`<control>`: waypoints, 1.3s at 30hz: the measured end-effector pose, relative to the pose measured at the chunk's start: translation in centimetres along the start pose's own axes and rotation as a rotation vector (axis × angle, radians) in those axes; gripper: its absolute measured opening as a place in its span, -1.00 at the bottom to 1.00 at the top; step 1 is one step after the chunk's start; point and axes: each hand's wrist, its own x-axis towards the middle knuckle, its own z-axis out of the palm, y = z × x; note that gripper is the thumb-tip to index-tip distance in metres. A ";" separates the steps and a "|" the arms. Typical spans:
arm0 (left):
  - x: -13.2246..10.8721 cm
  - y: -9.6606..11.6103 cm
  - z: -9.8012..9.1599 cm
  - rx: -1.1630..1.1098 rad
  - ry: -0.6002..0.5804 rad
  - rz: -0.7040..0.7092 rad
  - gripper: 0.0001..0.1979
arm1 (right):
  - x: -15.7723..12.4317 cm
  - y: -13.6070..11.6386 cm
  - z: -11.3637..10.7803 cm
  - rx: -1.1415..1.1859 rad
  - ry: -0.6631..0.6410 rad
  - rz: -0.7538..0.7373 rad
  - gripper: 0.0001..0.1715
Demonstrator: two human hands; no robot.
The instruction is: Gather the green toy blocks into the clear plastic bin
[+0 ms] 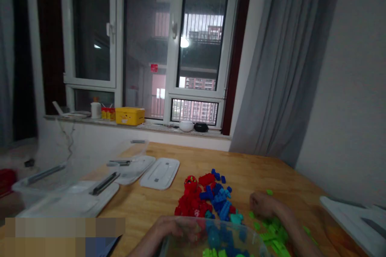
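Note:
A clear plastic bin [250, 231] is close in front of me, with light green bricks inside at the bottom edge. My left hand [170, 227] grips the bin's far left rim, fingers bent over it. My right hand [261, 204] is curled closed just above the table, right of the bin; whatever its fingers hold is hidden. Loose green bricks [274, 233] lie under and around my right forearm. Beyond the bin rest a pile of red bricks [189, 204] and, touching it, a pile of blue bricks [221, 198]. A few turquoise bricks [237, 217] sit nearest the green ones.
White lids [161, 172] lie on the wooden table [247, 164] to the left, near another clear bin [39, 188]. A white lid [356, 221] is at the right edge. A yellow box [129, 116] and small pots stand on the windowsill. A grey curtain [271, 68] hangs at right.

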 end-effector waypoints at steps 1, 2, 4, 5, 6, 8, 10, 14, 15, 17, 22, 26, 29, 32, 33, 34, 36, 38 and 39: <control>0.1 -0.1 0.0 -0.002 -0.007 -0.001 -0.54 | 0.1 0.0 0.0 0.003 0.002 -0.001 -0.87; 0.2 -0.2 -0.1 -0.003 -0.014 -0.001 -0.54 | 0.1 0.1 0.1 0.008 0.005 -0.002 -0.86; 0.4 -0.3 -0.2 -0.006 -0.022 -0.001 -0.55 | 0.2 0.1 0.3 0.015 0.013 -0.001 -0.84; 0.4 -0.4 -0.2 -0.008 -0.025 -0.003 -0.55 | 0.1 0.0 0.3 0.016 0.014 0.003 -0.84; 0.5 -0.5 -0.2 -0.010 -0.032 -0.008 -0.55 | 0.1 -0.1 0.4 0.015 0.008 0.010 -0.84; 0.5 -0.7 -0.3 -0.011 -0.041 -0.019 -0.53 | -0.1 -0.3 0.6 0.014 -0.005 0.022 -0.82; 0.5 -0.9 -0.4 -0.010 -0.041 -0.027 -0.51 | -0.3 -0.5 0.7 0.020 -0.008 0.025 -0.81; 0.4 -1.2 -0.5 0.005 -0.009 -0.014 -0.51 | -0.7 -1.0 0.6 0.043 -0.008 0.011 -0.88; 0.4 -1.2 -0.5 0.008 -0.007 -0.011 -0.52 | -0.8 -1.1 0.4 0.051 -0.013 0.006 -0.89; 0.4 -1.3 -0.5 0.011 -0.008 -0.005 -0.55 | -1.0 -1.3 -0.1 0.080 -0.014 -0.019 -0.89; 0.4 -1.5 -0.7 0.013 -0.010 0.005 -0.54 | -2.2 -2.9 -2.8 0.210 0.035 -0.184 -0.83; 0.3 -1.2 -0.6 0.014 -0.032 0.012 -0.54 | -5.2 -6.5 -5.0 0.279 0.067 -0.347 -0.78; 0.4 -0.9 -0.5 0.013 -0.027 0.010 -0.54 | -8.8 -10.1 -6.2 0.350 0.027 -0.506 -0.78; 0.5 -0.9 -0.4 0.004 -0.030 0.011 -0.56 | -12.4 -13.2 -6.6 0.325 -0.001 -0.583 -0.79; 0.5 -0.9 -0.3 0.002 -0.031 0.010 -0.57 | -13.4 -14.0 -6.5 0.312 -0.035 -0.594 -0.74; 0.5 -0.9 -0.3 -0.001 -0.033 0.008 -0.58 | -14.1 -14.7 -6.3 0.301 -0.103 -0.602 -0.70; 0.6 -0.7 -0.3 -0.006 -0.048 0.001 -0.59 | -15.0 -15.5 -5.4 0.245 -0.227 -0.617 -0.65; 0.5 -0.5 -0.2 -0.007 -0.066 0.000 -0.61 | -15.1 -15.8 -4.2 0.154 -0.311 -0.632 -0.64; 0.5 -0.3 -0.1 -0.007 -0.069 0.004 -0.61 | -14.9 -15.8 -3.5 0.103 -0.326 -0.638 -0.64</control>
